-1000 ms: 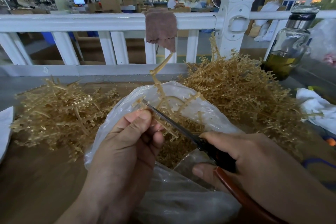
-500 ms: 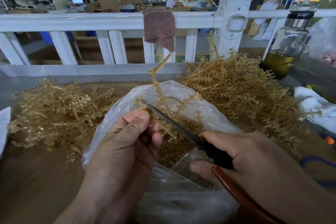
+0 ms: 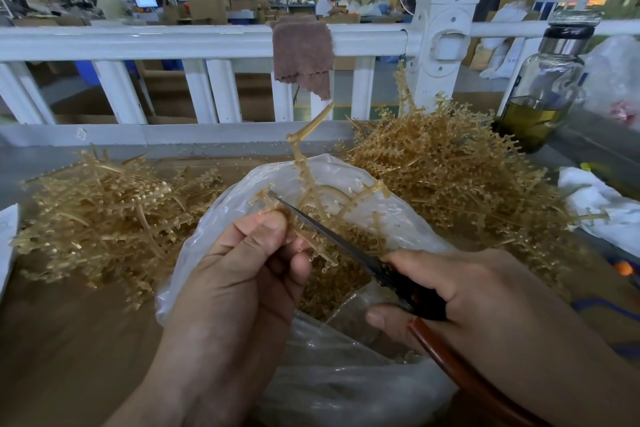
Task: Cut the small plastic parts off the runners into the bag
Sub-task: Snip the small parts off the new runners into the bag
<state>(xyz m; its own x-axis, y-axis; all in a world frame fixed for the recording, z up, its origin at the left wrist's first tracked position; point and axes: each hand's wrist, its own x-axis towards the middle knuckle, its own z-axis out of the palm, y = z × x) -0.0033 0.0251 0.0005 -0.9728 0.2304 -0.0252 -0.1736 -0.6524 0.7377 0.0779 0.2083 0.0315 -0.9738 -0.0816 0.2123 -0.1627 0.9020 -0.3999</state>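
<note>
The brown counter (image 3: 69, 340) carries a runner pile (image 3: 104, 218) at left, a bigger pile (image 3: 450, 177) far right, a clear bag (image 3: 346, 385) near the middle, and a bottle (image 3: 543, 87) and white cloth (image 3: 602, 211) at right.

One wide-angle view is taken from the head, aimed forward and down. The left hand (image 3: 239, 288), right hand (image 3: 485, 295) and bag (image 3: 346, 388) are framed close below; the railing (image 3: 138, 42) is caught farther off above.
</note>
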